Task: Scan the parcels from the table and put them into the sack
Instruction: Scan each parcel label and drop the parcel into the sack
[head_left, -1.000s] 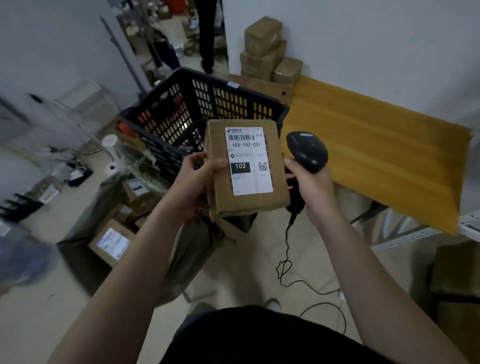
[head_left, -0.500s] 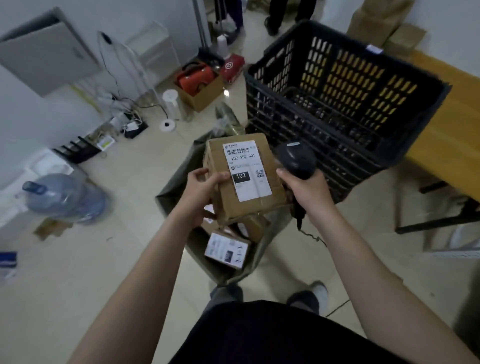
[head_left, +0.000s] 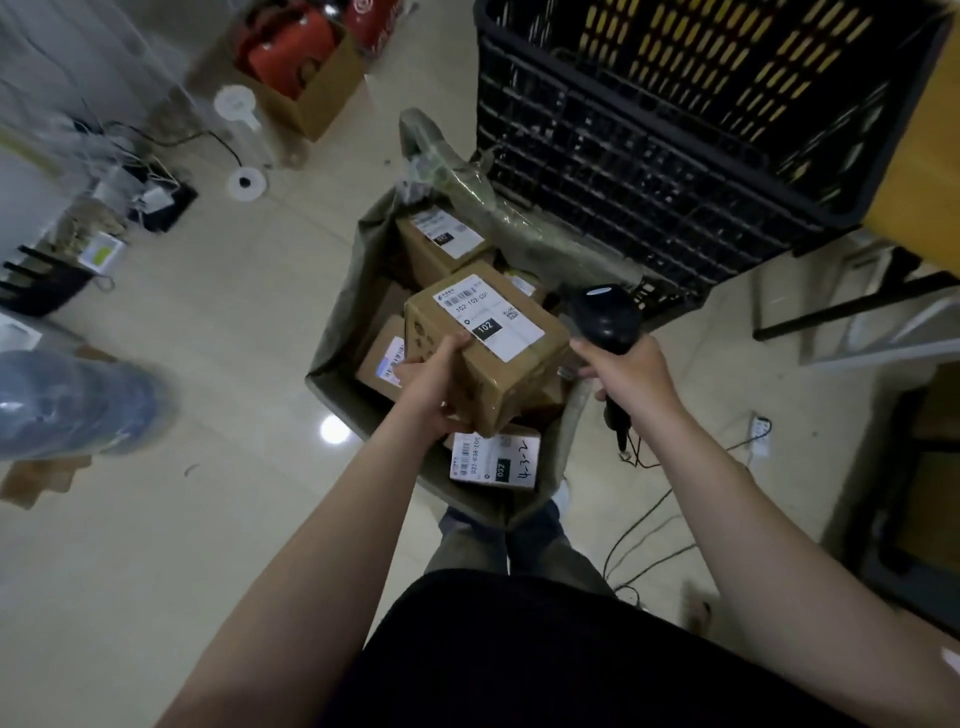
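Left grip (head_left: 432, 385): is curled round one parcel (head_left: 488, 343), held over the open sack (head_left: 337, 312).
Right grip (head_left: 628, 375): is closed round one scanner (head_left: 605, 317).
Sacked parcels (head_left: 493, 460): at least four labelled ones are seen.
Crate (head_left: 675, 156): one, black, beside the sack.

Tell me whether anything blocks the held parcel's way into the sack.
Nothing visible does. The left hand holds the parcel over the open sack; only parcels already inside lie below it.

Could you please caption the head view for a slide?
Left hand holds a labelled parcel over the sack; right hand grips the scanner.
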